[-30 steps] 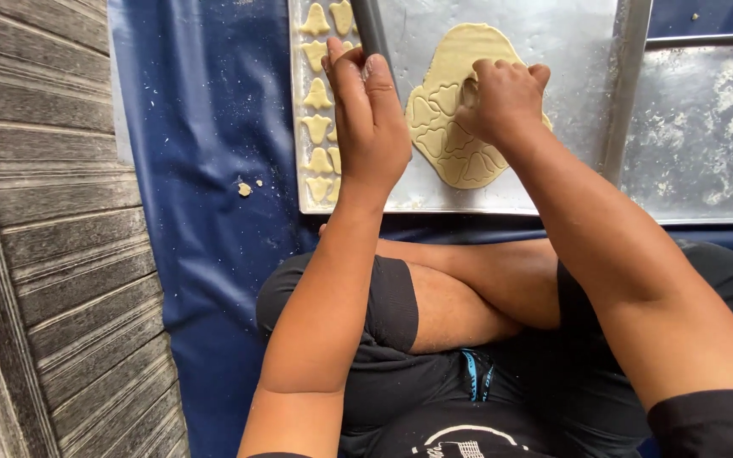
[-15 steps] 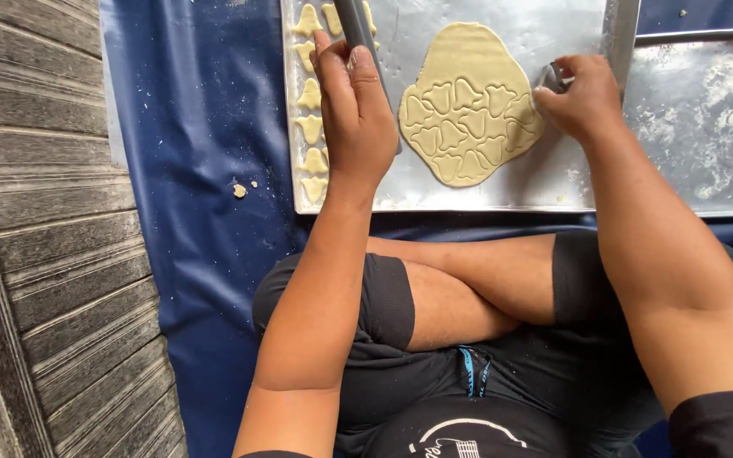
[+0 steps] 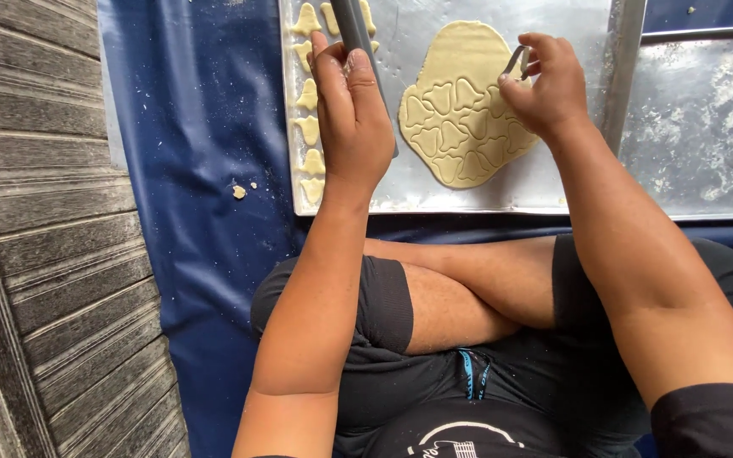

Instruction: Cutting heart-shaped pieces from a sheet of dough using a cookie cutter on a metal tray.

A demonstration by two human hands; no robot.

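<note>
While our right hand (image 3: 545, 85) pinches the small metal cutter (image 3: 515, 61) over the soft, floppy dough (image 3: 460, 106) on the tray (image 3: 502, 197), our left hand (image 3: 354, 119) wraps the grey roller (image 3: 351, 24), so we'd lift cut shapes gently from underneath.

No packages, labels, signs or screens are anywhere in sight here. The nearest thing to one is a small white round printed emblem (image 3: 468, 441) on the front of the seated person's black shirt, at the bottom edge of the view, partly cut off.
</note>
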